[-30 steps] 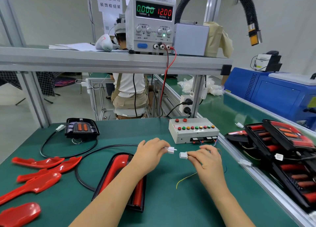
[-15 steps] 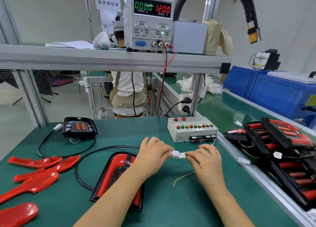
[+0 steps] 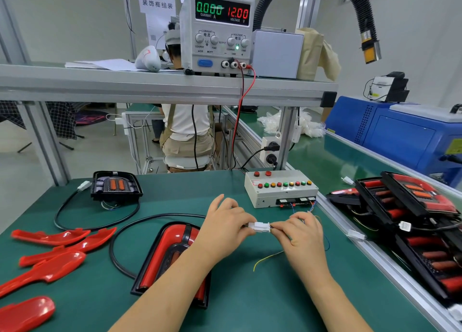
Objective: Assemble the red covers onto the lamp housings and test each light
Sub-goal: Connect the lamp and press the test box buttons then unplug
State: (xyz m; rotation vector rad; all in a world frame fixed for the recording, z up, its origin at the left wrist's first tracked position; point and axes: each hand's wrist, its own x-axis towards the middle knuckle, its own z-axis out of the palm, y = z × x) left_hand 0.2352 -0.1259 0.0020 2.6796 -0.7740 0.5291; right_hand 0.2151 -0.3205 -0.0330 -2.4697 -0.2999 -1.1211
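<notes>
Closed up now: a second ago the two plug halves sat apart, and now they meet as one white connector (image 3: 260, 226), pinched between both sets of fingertips. The left hand (image 3: 225, 229) grips its end with thumb and curled fingers. The right hand (image 3: 300, 234) pinches the other end the same way.

That connector looks small, light and hard-shelled, and the thin wires behind it look easy to strain. So the grip belongs on the plastic shells, never on the leads. A loose yellow wire (image 3: 267, 258) trails on the mat just below the right hand.

The lamp housing (image 3: 172, 254), red cover (image 3: 166, 241) already on, lies under the left forearm. Its black cable (image 3: 155, 218) loops out left of the left hand. It looks rigid and light, and the cover is glossy, probably slippery, so take it by the black rim.

On to the room. The test box (image 3: 280, 189) sits just beyond the right hand. An aluminium rail (image 3: 362, 249) marks the bench edge right of the right hand, with stacked lamps (image 3: 412, 219) past it. Spare red covers (image 3: 50, 251) lie well left of the left hand. Open mat shows between the forearms. The power supply (image 3: 217, 27) overhead reads zero current, so the test looks not yet run.
</notes>
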